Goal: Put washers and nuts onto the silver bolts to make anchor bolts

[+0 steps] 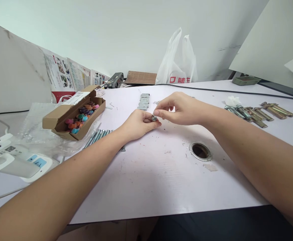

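My left hand (138,123) and my right hand (178,107) meet over the middle of the white table (161,174). Both pinch one small round metal part (154,118), a nut or washer on a bolt end; the bolt's shaft is hidden in my left fist. A row of silver bolts (98,136) lies just left of my left wrist. A stack of short silver sleeves (143,101) sits beyond the hands.
An open cardboard box (61,118) of coloured caps rests on clear plastic at the left. Several assembled brass-coloured anchor bolts (259,112) lie at the right. A round cable hole (200,151) opens in the table. A white plastic bag (177,63) and black cable stand behind.
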{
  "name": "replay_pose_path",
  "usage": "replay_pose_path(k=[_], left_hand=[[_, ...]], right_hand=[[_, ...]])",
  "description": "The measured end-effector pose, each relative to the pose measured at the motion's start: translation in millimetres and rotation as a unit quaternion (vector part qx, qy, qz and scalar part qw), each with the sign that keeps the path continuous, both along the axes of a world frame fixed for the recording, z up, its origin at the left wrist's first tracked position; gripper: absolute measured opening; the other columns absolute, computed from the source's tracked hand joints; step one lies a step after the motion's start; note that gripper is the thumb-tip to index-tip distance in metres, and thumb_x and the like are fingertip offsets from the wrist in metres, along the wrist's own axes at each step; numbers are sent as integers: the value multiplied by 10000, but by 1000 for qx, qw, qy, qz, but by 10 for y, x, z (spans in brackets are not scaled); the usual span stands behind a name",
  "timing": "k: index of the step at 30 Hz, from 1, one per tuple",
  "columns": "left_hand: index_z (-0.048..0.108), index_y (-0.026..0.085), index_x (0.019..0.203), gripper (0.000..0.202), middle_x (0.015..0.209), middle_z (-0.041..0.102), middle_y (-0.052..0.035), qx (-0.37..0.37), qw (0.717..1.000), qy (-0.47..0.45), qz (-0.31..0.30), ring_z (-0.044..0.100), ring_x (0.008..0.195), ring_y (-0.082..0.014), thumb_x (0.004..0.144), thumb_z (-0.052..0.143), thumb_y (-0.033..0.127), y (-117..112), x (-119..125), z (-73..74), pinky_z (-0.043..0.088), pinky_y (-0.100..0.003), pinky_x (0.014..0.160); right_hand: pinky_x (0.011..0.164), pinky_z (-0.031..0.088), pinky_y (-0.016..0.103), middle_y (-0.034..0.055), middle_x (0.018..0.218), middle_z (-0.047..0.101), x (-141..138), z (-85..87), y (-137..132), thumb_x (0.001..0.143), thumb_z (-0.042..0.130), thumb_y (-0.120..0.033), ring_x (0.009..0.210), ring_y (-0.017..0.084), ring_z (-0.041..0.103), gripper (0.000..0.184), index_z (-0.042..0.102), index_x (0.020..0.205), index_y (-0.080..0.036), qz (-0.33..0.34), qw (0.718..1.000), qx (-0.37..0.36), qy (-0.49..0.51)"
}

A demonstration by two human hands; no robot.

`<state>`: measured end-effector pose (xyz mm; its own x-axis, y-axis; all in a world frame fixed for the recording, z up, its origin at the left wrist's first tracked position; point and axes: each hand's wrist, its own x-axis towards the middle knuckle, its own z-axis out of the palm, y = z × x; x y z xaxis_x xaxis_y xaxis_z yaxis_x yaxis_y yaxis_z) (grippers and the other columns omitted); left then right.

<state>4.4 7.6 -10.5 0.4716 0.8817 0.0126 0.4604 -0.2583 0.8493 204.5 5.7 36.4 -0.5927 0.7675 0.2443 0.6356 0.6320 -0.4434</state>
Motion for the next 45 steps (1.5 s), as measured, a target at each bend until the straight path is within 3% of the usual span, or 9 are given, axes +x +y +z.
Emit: replay_pose_path(k=[3, 8, 13, 18, 23, 30, 36, 42, 45], left_hand=[[541, 189, 644, 374, 548, 342, 63, -13, 1000, 1, 3, 260, 491, -72, 755, 710, 503, -3, 0, 6, 215, -267, 479], [547, 184, 636, 370, 548, 338, 63, 1, 1000, 2, -5, 250, 491, -67, 758, 714, 490, 4, 1, 14, 208, -266, 482], [654, 169, 738, 343, 581, 464, 37, -13, 1000, 0, -13, 332, 504, -77, 765, 709, 506, 16, -11, 2, 249, -260, 486], [649, 171, 711, 332, 540, 393, 52, -3, 1000, 6, -9, 283, 480, -70, 773, 709, 492, 21, -24, 8, 214, -258, 466], [671, 173, 741, 330, 560, 489, 41, -27, 1000, -2, -4, 346, 480, -74, 758, 721, 499, 21, -16, 21, 252, -254, 468], [587, 178, 654, 363, 505, 396, 65, -17, 1000, 0, -3, 283, 455, -63, 757, 729, 496, 32, -31, 16, 206, -251, 456], [705, 164, 816, 343, 636, 614, 3, -50, 999, -11, -8, 439, 504, -95, 740, 737, 498, 50, -26, -6, 313, -258, 487], [679, 167, 726, 303, 542, 467, 46, -5, 1000, 5, -10, 321, 484, -70, 766, 707, 467, 44, -27, 7, 245, -249, 471], [663, 161, 687, 292, 553, 475, 41, 2, 1000, 14, -6, 350, 511, -73, 773, 691, 439, 48, -24, -10, 264, -245, 489]], right_hand=[[501, 246, 296, -8, 463, 356, -7, 34, -32, 949, 521, -447, 476, 99, 303, 514, 503, 502, -195, -53, 999, -13, 2], [510, 260, 285, -4, 551, 451, -70, 15, -52, 937, 534, -416, 515, 104, 359, 377, 569, 635, -193, -15, 999, -19, 43], [475, 182, 299, -31, 445, 219, -44, 3, -31, 965, 496, -539, 452, 86, 193, 587, 394, 493, -204, -83, 994, -28, 58], [526, 340, 288, 4, 533, 500, -28, -31, 1, 963, 478, -609, 506, 117, 429, 519, 620, 697, -186, -22, 995, -50, 83], [467, 285, 298, -13, 407, 291, -22, -9, -8, 958, 416, -679, 425, 106, 295, 678, 457, 476, -203, -110, 987, -49, 106], [638, 415, 305, 57, 525, 501, -30, -38, 4, 982, 352, -674, 598, 159, 523, 712, 545, 509, -178, -50, 990, -88, 98], [531, 351, 318, 17, 454, 352, -9, -2, -7, 1020, 361, -528, 474, 134, 354, 621, 440, 496, -204, -141, 976, -75, 147], [536, 360, 268, 5, 630, 623, -67, -96, 19, 915, 604, -478, 539, 123, 519, 317, 686, 995, -182, -43, 993, -103, 50], [531, 354, 260, 11, 703, 660, -110, -186, 31, 878, 637, -423, 568, 117, 536, 265, 687, 958, -176, -35, 997, -69, 10]])
